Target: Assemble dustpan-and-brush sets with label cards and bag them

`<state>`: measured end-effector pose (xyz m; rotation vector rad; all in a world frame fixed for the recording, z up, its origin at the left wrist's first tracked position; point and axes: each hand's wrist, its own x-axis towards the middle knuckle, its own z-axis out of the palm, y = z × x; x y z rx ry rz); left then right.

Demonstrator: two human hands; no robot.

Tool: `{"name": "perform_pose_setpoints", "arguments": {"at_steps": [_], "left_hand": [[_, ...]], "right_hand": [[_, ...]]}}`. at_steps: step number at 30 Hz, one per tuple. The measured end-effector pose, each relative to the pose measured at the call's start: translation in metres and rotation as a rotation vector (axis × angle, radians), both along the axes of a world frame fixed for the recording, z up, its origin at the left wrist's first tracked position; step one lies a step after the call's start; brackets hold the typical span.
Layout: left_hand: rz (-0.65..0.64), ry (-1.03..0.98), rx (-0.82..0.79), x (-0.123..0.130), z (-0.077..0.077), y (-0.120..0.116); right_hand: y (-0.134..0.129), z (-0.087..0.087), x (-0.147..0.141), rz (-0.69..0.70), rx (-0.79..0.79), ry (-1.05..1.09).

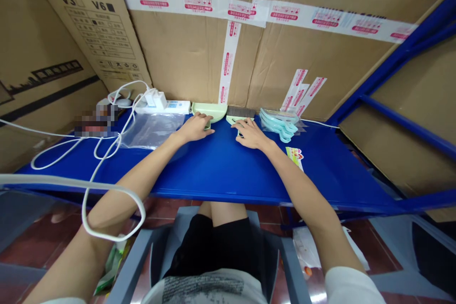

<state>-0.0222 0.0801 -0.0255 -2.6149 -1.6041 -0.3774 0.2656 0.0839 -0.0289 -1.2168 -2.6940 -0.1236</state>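
At the back of the blue table lies a pale green dustpan [218, 114], its wide pan towards the cardboard wall. My left hand [195, 127] is on its short handle, fingers and thumb on either side of it. To the right, a small hand brush [241, 112] with dark bristles and a pale green body lies with its bristles towards the cardboard. My right hand [249, 133] is curled over the brush's handle, which the fingers mostly hide. Light blue plastic hangers [280, 123], stacked in clear wrapping, lie just right of my right hand.
A white power strip [178, 107] with plugs and looping white cables [103, 152] occupies the left side. A clear plastic bag [151, 130] lies before it. A colourful card [295, 156] rests at the right. Tall cardboard [188, 61] closes the back; blue metal bars [402, 121] frame the right.
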Motion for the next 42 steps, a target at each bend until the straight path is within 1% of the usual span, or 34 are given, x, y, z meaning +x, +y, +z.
{"name": "perform_pose_setpoints", "arguments": {"at_steps": [4,6,8,10,12,13,15,17,18,20,23,28,32,42], "left_hand": [[0.004,0.006,0.000,0.001,0.000,-0.001],[0.007,0.007,-0.003,0.000,0.000,-0.002],[0.009,0.004,0.016,0.000,-0.001,-0.002],[0.013,-0.006,0.061,0.001,-0.001,-0.003],[0.030,-0.028,0.111,0.003,0.001,-0.004],[0.042,-0.046,0.136,0.004,0.002,-0.005],[0.066,-0.092,0.180,0.007,0.006,-0.008],[0.081,-0.143,0.215,0.009,0.011,-0.010],[0.087,-0.163,0.226,0.010,0.013,-0.011],[0.098,-0.192,0.241,0.012,0.017,-0.013],[0.103,-0.220,0.265,0.012,0.018,-0.014],[0.077,-0.232,0.297,0.013,0.015,-0.014],[0.067,-0.245,0.343,0.014,0.012,-0.012],[0.036,-0.248,0.372,0.015,0.006,-0.008]], "right_hand": [[-0.001,-0.003,-0.001,-0.009,0.024,0.005],[-0.003,-0.001,-0.001,-0.022,0.029,-0.004],[-0.007,0.007,0.001,-0.043,0.043,0.000],[-0.014,0.021,0.007,-0.092,0.091,0.044],[-0.024,0.039,0.019,-0.223,0.175,0.119],[-0.029,0.048,0.026,-0.331,0.221,0.155],[-0.038,0.061,0.043,-0.616,0.274,0.198],[-0.043,0.067,0.057,-0.855,0.230,0.174],[-0.043,0.067,0.063,-0.932,0.181,0.147],[-0.040,0.064,0.071,-1.014,0.079,0.091],[-0.034,0.059,0.078,-1.046,-0.007,0.052],[-0.031,0.057,0.080,-0.943,-0.102,0.023],[-0.035,0.058,0.074,-0.956,-0.097,0.026],[-0.042,0.060,0.057,-0.930,-0.106,0.056]]}}
